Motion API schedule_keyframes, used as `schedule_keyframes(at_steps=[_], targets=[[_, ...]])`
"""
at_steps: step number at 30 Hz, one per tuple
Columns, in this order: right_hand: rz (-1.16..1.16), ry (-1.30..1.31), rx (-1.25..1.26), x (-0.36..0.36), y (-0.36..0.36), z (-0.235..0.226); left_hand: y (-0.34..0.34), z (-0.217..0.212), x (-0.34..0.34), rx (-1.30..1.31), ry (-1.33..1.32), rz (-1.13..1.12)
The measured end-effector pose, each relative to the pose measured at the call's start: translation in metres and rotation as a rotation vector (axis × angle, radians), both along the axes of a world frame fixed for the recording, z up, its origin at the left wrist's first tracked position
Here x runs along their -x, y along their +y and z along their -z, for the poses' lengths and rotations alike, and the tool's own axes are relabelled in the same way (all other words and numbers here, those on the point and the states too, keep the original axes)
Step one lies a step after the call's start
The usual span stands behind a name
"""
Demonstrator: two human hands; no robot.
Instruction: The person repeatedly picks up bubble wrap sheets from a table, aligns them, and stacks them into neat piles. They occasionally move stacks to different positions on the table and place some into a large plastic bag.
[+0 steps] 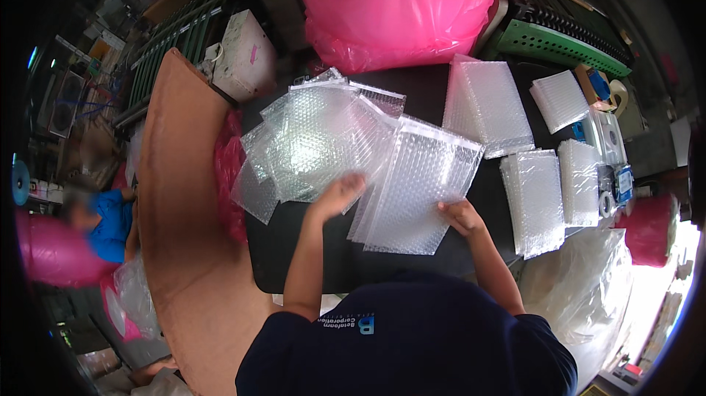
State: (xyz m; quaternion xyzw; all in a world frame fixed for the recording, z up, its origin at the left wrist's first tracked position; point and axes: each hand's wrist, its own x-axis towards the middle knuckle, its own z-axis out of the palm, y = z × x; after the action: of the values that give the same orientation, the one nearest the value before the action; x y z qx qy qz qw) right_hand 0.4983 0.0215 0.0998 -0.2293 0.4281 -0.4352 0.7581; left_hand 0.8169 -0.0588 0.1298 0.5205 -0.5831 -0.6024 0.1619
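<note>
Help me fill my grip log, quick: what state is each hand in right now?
Left hand: near the stack's left edge, blurred; open or closed cannot be told.
Right hand: closed, holding the right edge of the bubble-pouch stack.

Black table (283, 252), brown tabletop (184, 175) alongside; bright light (682, 249) far right.

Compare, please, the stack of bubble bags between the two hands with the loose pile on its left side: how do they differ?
The stack is mostly aligned, with a few layers offset at its left edge; the pile is fanned out at many angles. The pile spreads over a wider area than the stack. The pile shows a bright glare, while the stack looks duller. Both are clear bubble material with pale edge strips, lying on the black table.
</note>
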Motion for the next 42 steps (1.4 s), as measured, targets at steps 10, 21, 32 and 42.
schedule_keyframes(at_steps=[10, 21, 32, 42], targets=[[0.186, -0.059, 0.002, 0.006, 0.039, 0.002, -0.097, 0.019, -0.042, 0.504, -1.172, -0.624], [0.155, -0.245, 0.069, 0.003, 0.022, -0.001, 0.019, -0.057, -0.011, 0.349, 0.376, -0.103], [0.183, -0.337, 0.141, -0.023, -0.002, -0.011, 0.051, -0.076, 0.021, 0.442, 0.393, 0.033], [0.117, -0.477, 0.174, 0.0, 0.012, 0.006, 0.064, -0.12, 0.042, 0.633, 0.478, 0.142]])
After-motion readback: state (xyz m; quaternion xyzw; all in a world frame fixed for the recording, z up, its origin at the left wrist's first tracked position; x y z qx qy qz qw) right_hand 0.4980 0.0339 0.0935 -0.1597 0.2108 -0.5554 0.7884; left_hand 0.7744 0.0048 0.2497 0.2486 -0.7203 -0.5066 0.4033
